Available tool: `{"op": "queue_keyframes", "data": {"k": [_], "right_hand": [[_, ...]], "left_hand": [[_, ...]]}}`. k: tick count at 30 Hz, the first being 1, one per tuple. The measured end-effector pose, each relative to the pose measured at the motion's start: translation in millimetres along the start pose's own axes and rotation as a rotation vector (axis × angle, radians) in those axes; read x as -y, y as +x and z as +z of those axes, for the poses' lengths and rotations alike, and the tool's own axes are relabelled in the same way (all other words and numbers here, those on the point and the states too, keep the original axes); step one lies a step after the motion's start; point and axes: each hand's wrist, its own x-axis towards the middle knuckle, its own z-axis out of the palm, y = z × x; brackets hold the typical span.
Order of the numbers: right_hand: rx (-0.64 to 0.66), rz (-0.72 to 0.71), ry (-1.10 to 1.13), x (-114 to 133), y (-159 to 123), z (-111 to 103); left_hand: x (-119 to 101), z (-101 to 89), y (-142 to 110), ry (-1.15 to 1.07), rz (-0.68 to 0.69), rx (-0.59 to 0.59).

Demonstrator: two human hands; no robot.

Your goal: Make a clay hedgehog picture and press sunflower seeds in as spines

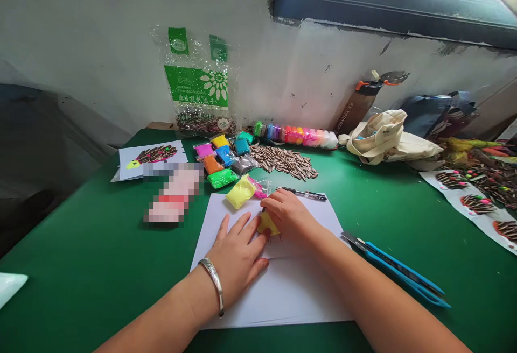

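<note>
A flat piece of yellow clay (pixel 268 224) lies on the white paper (pixel 299 288), with thin seed-like tips showing at its lower edge. My left hand (pixel 238 251), wearing a silver bangle (pixel 214 283), rests on the paper with fingers spread, its fingertips against the clay's left side. From the right, my right hand (pixel 286 213) bends over the clay, fingers closed on a small dark sunflower seed (pixel 264 210) at its upper edge; the fingers partly hide it. Just above sits an open packet of yellow clay (pixel 241 192), beside a pink packet (pixel 260 186).
A black pen (pixel 307 194) lies at the paper's top edge. Sunflower seeds (pixel 285 161) are heaped behind, near several coloured clay packets (pixel 221 178). At right is a blue utility knife (pixel 398 267) with its blade out. A cloth bag (pixel 383 138) and bottle (pixel 357 105) stand behind.
</note>
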Motion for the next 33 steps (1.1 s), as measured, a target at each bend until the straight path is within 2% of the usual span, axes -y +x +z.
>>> {"op": "queue_keyframes", "data": {"k": [10,23,33], "right_hand": [[0.017,0.034,0.012,-1,2,-1],[0.027,-0.024,0.086,-1,1,-5],[0.022,0.003,0.097,-2,0,-4]], "left_hand": [[2,4.4,-1,0.022,0.010,-0.016],[4,10.8,-2,0.007,0.016,-0.045],[3,10.0,-1,0.000,0.008,-0.040]]}}
